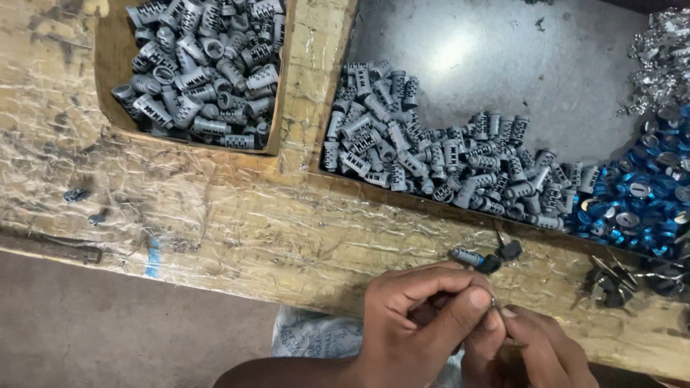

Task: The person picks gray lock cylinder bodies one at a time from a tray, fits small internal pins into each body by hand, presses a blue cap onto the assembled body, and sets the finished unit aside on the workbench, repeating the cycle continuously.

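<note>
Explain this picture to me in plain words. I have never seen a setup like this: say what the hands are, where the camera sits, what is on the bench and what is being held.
No machine here: a person works with two bare hands, filmed by one camera worn on the head, looking down.

The left hand and right hand meet at the bottom edge, fingertips pinched together on something tiny and thin; it is too small to identify.

They work over a worn wooden bench. On it sits a cardboard box full of grey ribbed metal cylinders. Beside it, a metal tray holds more grey cylinders, blue round caps and silvery scraps. Just beyond the hands lies a small blue-and-black part.
</note>
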`<act>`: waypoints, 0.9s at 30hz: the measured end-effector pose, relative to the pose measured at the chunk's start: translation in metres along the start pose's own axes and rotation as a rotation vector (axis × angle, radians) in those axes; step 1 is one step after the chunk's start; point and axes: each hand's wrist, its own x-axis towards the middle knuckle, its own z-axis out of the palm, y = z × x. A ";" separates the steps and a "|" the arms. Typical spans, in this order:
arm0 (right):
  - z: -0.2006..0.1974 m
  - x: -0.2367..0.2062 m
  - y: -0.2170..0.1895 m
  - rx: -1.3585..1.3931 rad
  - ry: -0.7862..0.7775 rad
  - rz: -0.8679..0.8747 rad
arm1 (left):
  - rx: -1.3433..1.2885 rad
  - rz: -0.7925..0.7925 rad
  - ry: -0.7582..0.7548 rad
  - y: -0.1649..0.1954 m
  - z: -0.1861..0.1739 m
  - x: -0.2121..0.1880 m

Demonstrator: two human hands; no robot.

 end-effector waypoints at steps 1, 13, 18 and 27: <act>-0.001 0.005 -0.005 0.056 -0.004 -0.035 | -0.015 -0.047 0.018 0.000 -0.001 -0.002; 0.008 0.009 -0.014 0.247 0.136 -0.072 | 0.035 -0.064 -0.011 -0.002 -0.001 -0.009; -0.007 0.027 -0.014 0.361 -0.008 -0.134 | 0.064 -0.189 0.060 0.003 -0.007 -0.001; 0.000 0.044 0.015 0.344 -0.180 -0.201 | 0.710 -0.025 -0.270 0.024 -0.031 0.032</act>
